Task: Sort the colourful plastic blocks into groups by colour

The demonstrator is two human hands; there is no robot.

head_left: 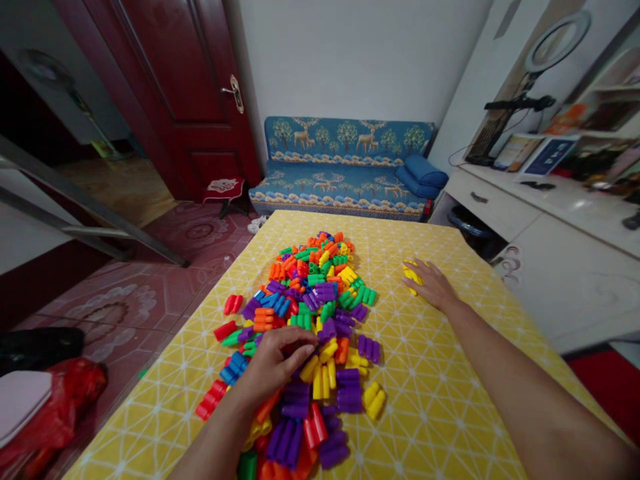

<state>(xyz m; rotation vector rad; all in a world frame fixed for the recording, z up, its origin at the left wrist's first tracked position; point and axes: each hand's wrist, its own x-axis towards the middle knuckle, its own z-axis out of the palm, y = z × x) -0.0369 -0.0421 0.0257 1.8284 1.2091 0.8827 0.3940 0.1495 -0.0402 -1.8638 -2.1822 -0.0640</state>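
A heap of plastic bullet-shaped building blocks (300, 287) in red, orange, yellow, green, blue and purple runs down the table. My left hand (280, 360) lies over the heap's middle, its fingers curled and the thumb bent towards them. Beside its fingertips are a yellow block (329, 350) and a purple block (327, 330); whatever is between the fingers is hidden. To the right of the heap, my right hand (433, 283) is closed around yellow blocks (412, 276) at the tabletop. Its palm covers part of them.
A yellow patterned cloth (425, 387) covers the table. Behind it stands a blue sofa (345, 177) with deer on it. A white cabinet (565, 247) with a ring light (557, 43) is on the right. On the left are a red door (175, 87) and a small stool (223, 189).
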